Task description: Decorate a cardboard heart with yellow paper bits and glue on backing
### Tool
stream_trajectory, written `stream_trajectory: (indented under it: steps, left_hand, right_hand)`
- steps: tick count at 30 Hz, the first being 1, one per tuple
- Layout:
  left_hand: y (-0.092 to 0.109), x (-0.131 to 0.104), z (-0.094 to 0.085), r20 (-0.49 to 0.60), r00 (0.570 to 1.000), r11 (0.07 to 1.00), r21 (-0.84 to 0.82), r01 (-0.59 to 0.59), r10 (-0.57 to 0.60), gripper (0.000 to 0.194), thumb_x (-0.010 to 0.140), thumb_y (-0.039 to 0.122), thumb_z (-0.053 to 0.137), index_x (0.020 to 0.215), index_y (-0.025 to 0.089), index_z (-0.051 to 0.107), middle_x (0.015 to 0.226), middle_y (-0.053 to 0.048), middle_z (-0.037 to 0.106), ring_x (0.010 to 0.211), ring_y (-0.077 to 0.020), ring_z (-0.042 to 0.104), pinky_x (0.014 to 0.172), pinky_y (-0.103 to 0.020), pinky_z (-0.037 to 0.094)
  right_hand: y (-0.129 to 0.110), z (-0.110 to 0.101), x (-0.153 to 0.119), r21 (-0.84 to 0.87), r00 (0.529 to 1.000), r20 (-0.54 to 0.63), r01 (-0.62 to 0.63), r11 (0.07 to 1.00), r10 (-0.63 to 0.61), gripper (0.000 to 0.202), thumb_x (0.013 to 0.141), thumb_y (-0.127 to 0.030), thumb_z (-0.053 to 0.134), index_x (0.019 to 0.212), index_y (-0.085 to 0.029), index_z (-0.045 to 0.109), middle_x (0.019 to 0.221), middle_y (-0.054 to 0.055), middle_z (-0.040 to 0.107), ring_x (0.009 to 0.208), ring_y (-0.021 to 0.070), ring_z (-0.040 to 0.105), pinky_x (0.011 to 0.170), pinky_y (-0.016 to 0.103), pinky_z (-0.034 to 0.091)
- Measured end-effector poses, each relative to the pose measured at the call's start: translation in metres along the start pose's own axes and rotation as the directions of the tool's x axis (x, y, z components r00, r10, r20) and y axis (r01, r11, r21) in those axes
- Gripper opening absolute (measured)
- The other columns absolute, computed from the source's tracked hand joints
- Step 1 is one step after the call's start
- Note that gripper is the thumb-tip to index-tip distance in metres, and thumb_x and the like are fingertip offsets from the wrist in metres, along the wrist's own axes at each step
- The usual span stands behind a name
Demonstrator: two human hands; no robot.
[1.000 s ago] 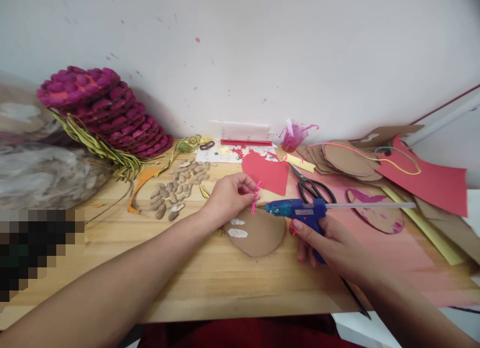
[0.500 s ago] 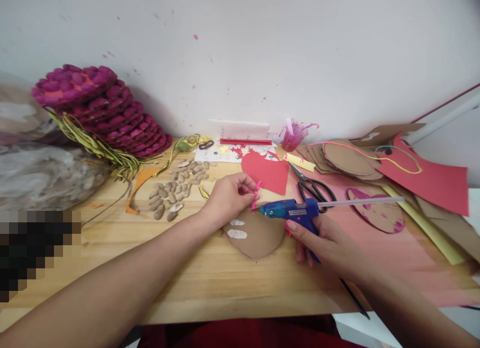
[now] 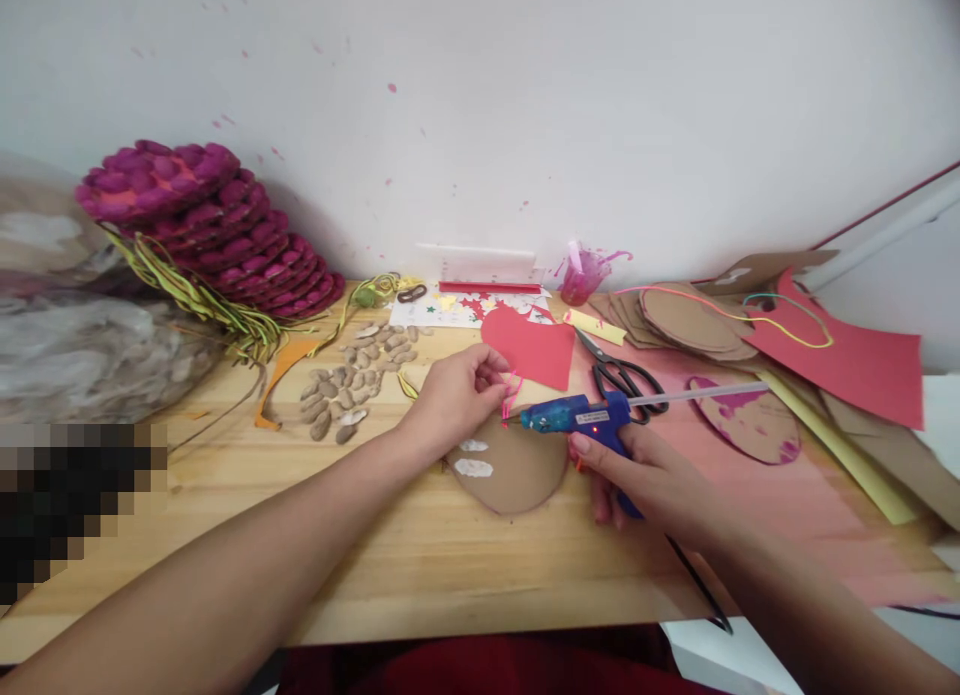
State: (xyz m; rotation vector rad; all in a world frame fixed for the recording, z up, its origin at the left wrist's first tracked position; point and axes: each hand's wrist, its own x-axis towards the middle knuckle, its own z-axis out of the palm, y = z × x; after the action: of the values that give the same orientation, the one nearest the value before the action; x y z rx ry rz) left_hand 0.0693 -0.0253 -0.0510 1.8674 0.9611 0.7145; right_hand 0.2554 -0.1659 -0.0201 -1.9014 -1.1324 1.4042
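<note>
My left hand [image 3: 463, 393] is closed in a pinch on a thin pink string [image 3: 513, 390], over the far edge of a rounded cardboard piece [image 3: 517, 480]. Two white patches show on the cardboard's left side. My right hand [image 3: 641, 475] is wrapped round a blue hot glue gun [image 3: 574, 415], and a small red light glows on its body. The nozzle points left, close to the lower end of the string; whether they touch I cannot tell. A long translucent glue stick [image 3: 697, 395] juts from the gun's back.
Peanuts in shells [image 3: 360, 365] lie left of my hands. Behind are a red paper heart [image 3: 529, 347] and black scissors [image 3: 630, 380]. A magenta peanut-covered stack [image 3: 217, 230] leans at the left. Cardboard discs [image 3: 694, 320] and red sheet [image 3: 847, 355] lie right.
The pink string hangs looser and its strands look more spread. The glue stick's back end has shifted left. Both hands keep nearly the same place, and the view has tilted slightly.
</note>
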Motion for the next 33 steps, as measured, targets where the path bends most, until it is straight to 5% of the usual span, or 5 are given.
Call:
stream_trajectory:
  steps: [5, 14, 33]
  left_hand:
    - [0.007, 0.002, -0.016, 0.059, 0.998, 0.999, 0.031, 0.026, -0.027, 0.013, 0.082, 0.027, 0.058, 0.091, 0.018, 0.061, 0.082, -0.002, 0.067, 0.068, -0.014, 0.062, 0.059, -0.024, 0.047]
    - [0.025, -0.035, -0.024, 0.247, 0.946, 0.848, 0.436, -0.301, 0.209, 0.015, 0.074, 0.02, 0.069, 0.088, 0.021, 0.063, 0.087, -0.002, 0.066, 0.085, -0.0208, 0.059, 0.073, -0.031, 0.045]
    - [-0.003, -0.048, -0.02, 0.293, 0.862, 0.765, 0.402, -0.503, 0.413, 0.025, 0.086, 0.03, 0.063, 0.11, 0.021, 0.065, 0.112, -0.006, 0.065, 0.103, -0.0208, 0.055, 0.088, -0.035, 0.048]
  right_hand:
    - [0.004, -0.002, 0.003, 0.114, 1.0, 0.005, 0.003, 0.993, -0.003, 0.041, 0.084, -0.06, 0.056, 0.081, -0.019, 0.048, 0.046, 0.0, 0.062, 0.038, 0.012, 0.055, 0.039, 0.02, 0.042]
    - [0.008, -0.003, 0.004, 0.198, 0.999, -0.011, 0.041, 0.979, -0.039, 0.039, 0.085, -0.057, 0.057, 0.082, -0.019, 0.049, 0.053, -0.003, 0.059, 0.042, 0.0113, 0.057, 0.038, 0.02, 0.044]
    - [-0.003, 0.002, 0.004, 0.173, 0.999, -0.046, -0.017, 0.985, 0.025, 0.041, 0.081, -0.057, 0.06, 0.075, -0.021, 0.044, 0.045, -0.004, 0.057, 0.038, 0.0122, 0.058, 0.036, 0.02, 0.044]
